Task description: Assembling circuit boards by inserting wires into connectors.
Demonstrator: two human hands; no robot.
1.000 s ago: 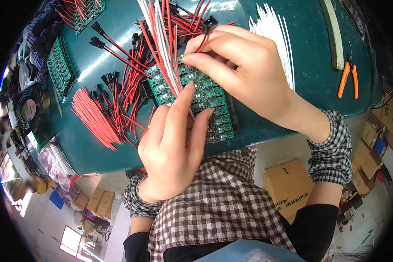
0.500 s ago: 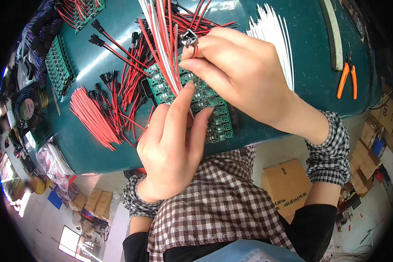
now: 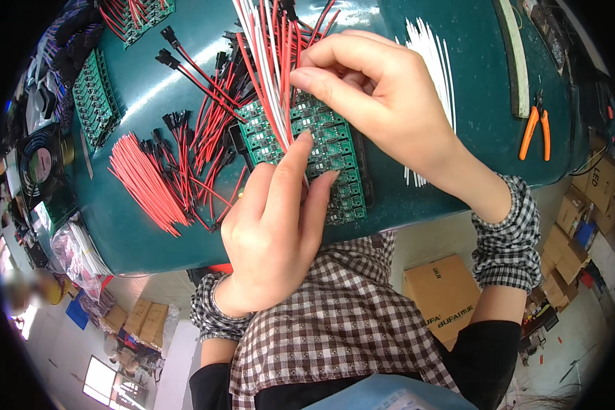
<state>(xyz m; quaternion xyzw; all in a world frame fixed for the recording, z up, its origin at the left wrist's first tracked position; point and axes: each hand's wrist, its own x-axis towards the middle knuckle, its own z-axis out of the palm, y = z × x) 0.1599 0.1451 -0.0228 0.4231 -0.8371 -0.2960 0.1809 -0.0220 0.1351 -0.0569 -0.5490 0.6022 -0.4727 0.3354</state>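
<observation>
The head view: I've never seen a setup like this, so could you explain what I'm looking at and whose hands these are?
There is no machine here. These are a person's bare hands, seen from above by a wide fisheye camera worn on the head, so straight edges bend near the rim.

The left hand rests over a green circuit board. Red and white wires run down behind its index finger; the fingers hide whether it grips them. The right hand is beside those wires, thumb and fingers close together; I can't tell whether it holds anything.

On the dark green table lie loose red wires, white wires, red-and-black leads with black plugs, and an orange-handled hand tool.
</observation>
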